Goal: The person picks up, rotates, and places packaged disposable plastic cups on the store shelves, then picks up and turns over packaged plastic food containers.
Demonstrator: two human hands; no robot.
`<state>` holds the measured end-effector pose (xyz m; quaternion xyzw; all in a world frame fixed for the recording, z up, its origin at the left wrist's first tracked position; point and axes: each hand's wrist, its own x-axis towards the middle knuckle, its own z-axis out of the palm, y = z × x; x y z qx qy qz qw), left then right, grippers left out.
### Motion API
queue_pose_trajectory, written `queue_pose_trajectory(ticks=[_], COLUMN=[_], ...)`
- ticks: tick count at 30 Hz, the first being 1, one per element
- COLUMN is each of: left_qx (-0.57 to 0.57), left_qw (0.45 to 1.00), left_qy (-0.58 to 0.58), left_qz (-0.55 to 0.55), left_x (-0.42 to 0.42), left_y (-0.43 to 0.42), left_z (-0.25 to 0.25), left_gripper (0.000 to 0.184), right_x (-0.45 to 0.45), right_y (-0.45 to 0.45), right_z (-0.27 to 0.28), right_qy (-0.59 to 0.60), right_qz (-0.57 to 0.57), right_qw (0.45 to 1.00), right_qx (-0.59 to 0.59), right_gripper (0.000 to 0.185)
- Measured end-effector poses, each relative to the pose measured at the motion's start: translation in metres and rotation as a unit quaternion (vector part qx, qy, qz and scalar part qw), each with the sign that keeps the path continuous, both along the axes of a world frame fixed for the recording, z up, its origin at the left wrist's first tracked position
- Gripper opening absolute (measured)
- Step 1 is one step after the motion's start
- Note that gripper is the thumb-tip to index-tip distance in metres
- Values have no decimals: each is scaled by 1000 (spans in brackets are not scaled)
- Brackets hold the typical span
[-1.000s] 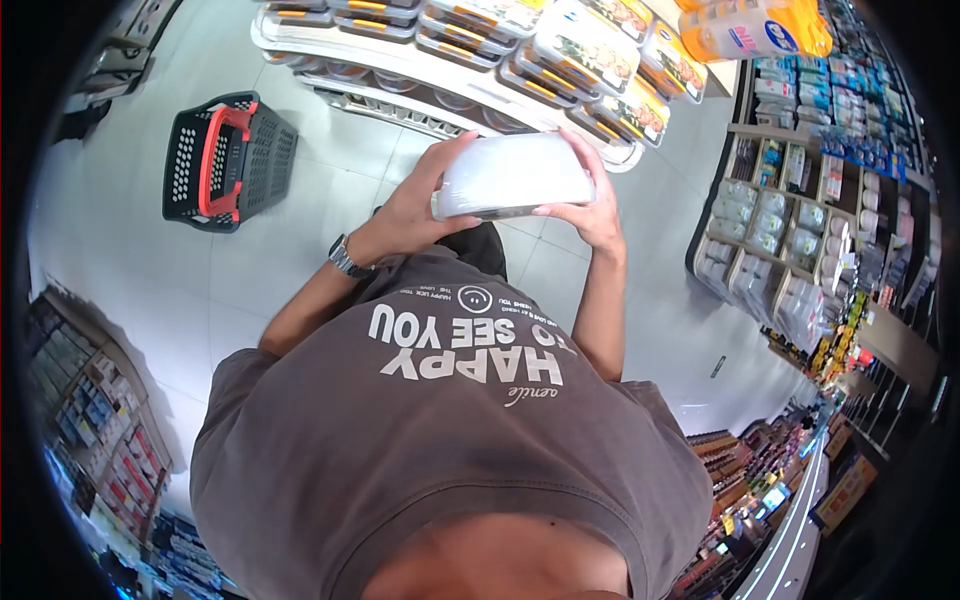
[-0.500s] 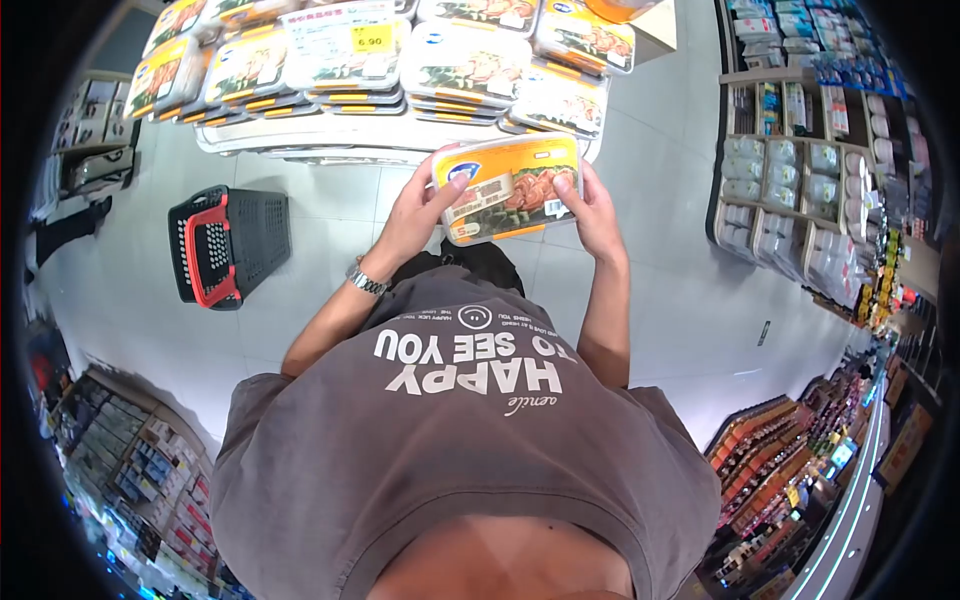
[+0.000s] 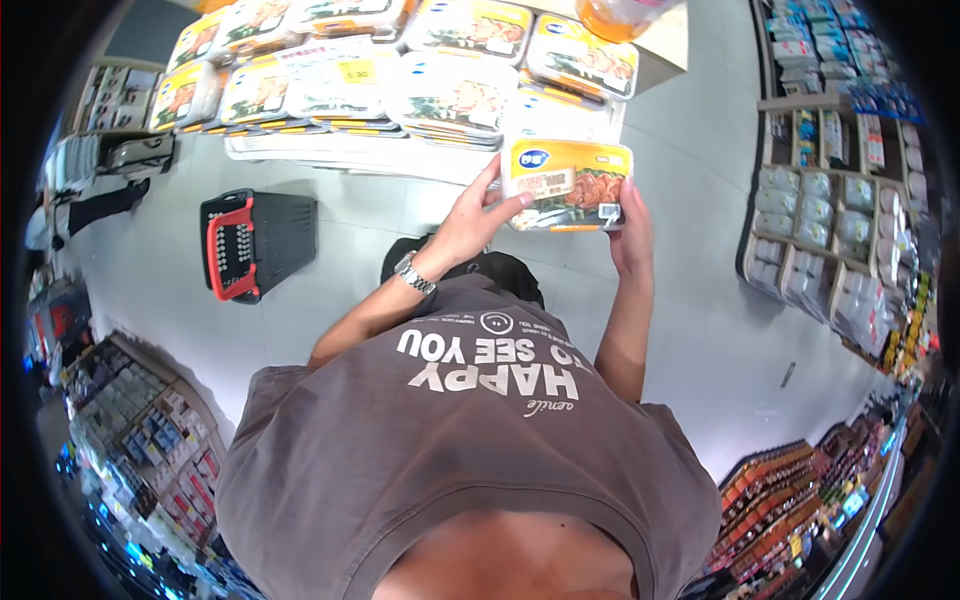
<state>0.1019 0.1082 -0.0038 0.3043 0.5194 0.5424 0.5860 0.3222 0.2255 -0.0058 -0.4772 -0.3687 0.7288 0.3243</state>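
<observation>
A flat pack of plastic food containers (image 3: 568, 187) with a yellow-orange label and a food picture is tilted up between my two hands. My left hand (image 3: 478, 222) grips its left edge, thumb across the front and fingers behind. At the lower right edge, my right hand (image 3: 632, 232) holds the pack with its fingers mostly hidden behind. Similar packs (image 3: 447, 95) are stacked just beyond, on a white display table (image 3: 300, 150). A price sign (image 3: 340, 75) with a yellow patch stands among them.
A black shopping basket (image 3: 280, 240) with a red handle is on the floor (image 3: 370, 215) at left. An orange-bottomed container (image 3: 608, 22) stands at the display's far right corner. Stocked shelves (image 3: 800, 215) line the right side. A person's dark-clothed leg (image 3: 108, 208) shows at far left.
Both hands and the pack have shifted right, nearer the stack's right end. My right thumb has moved from the label's front to the pack's edge. The camera view has shifted slightly.
</observation>
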Motion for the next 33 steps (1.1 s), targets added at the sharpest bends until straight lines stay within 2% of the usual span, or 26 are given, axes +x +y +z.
queue_pose_trajectory(ticks=[3, 5, 6, 9, 10, 13, 14, 19, 23, 24, 28, 33], left_qx=[-10, 7, 34, 55, 52, 83, 82, 108, 131, 124, 158, 136], left_qw=[996, 996, 995, 991, 988, 981, 978, 948, 918, 914, 894, 861], left_qy=[89, 87, 49, 50, 78, 76, 88, 174, 210, 212, 187, 191], left_qz=[14, 31, 76, 109, 121, 161, 172, 244, 311, 322, 375, 451], left_x=[-12, -27, -33, -59, -68, -89, -96, -132, -185, -202, -269, -356], left_y=[-7, -12, -13, -20, -22, -26, -30, -39, -48, -53, -72, -103], left_z=[10, 21, 24, 41, 50, 80, 84, 99, 98, 100, 105, 103], left_gripper=[71, 69, 74, 69, 62, 58, 53, 45, 45, 45, 41, 40], right_x=[-7, -23, -30, -47, -54, -76, -84, -135, -200, -215, -294, -390], right_y=[8, 7, 7, 5, 4, -1, -3, -17, -26, -28, -41, -56], right_z=[-3, 14, 22, 29, 33, 53, 59, 72, 87, 95, 113, 125], right_qy=[62, 73, 77, 56, 74, 71, 81, 106, 150, 158, 174, 131], right_qz=[15, 47, 61, 125, 139, 212, 232, 242, 266, 288, 324, 403], right_qw=[998, 996, 995, 987, 984, 960, 957, 951, 922, 925, 907, 874], right_qx=[10, 16, 23, 88, 84, 170, 155, 163, 236, 190, 204, 239], right_gripper=[40, 43, 45, 52, 58, 63, 65, 61, 65, 70, 78, 80])
